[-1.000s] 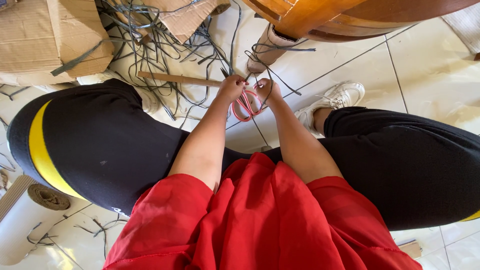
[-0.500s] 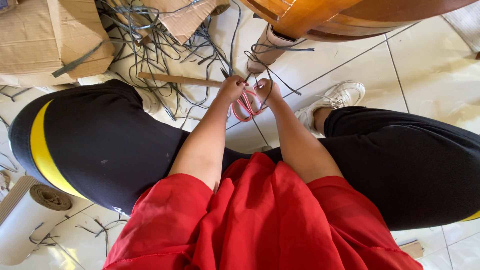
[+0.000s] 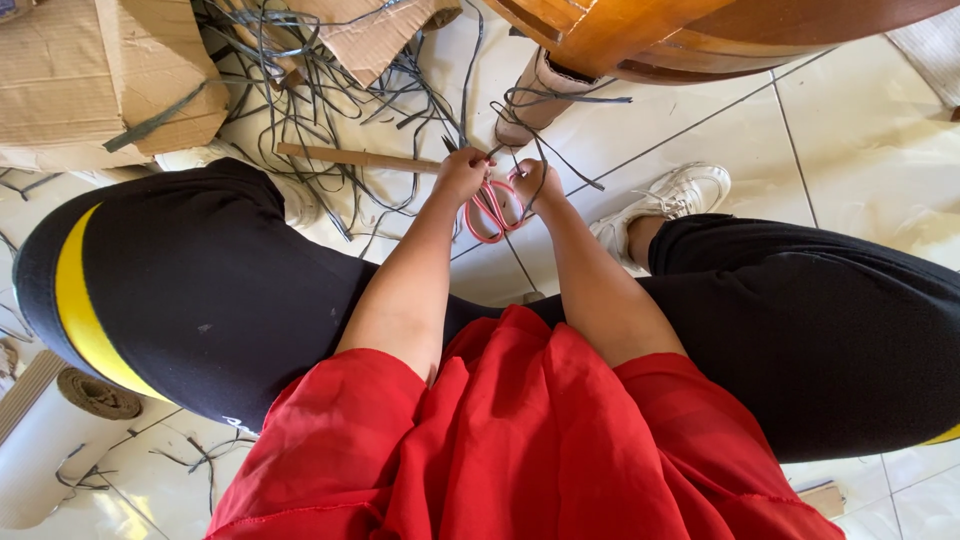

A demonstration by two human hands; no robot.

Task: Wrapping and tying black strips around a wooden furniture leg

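Both my hands meet low over the tiled floor, in front of a furniture leg wrapped in cardboard (image 3: 530, 95). My right hand (image 3: 537, 183) grips a pair of red-handled scissors (image 3: 489, 212), whose loops hang between the two hands. The blades are hidden behind my fingers. My left hand (image 3: 461, 172) is closed on a black plastic strap (image 3: 520, 100) that loops around the wrapped leg. My knees in black trousers spread to either side, and a red shirt fills the bottom of the view.
A tangle of cut black straps (image 3: 330, 90) covers the floor behind my hands, with a wooden stick (image 3: 350, 157) in it. Cardboard boxes (image 3: 90, 80) lie at the far left. Wooden furniture (image 3: 680, 35) stands above. A white shoe (image 3: 680, 192) sits at right and a cardboard roll (image 3: 60, 430) at the lower left.
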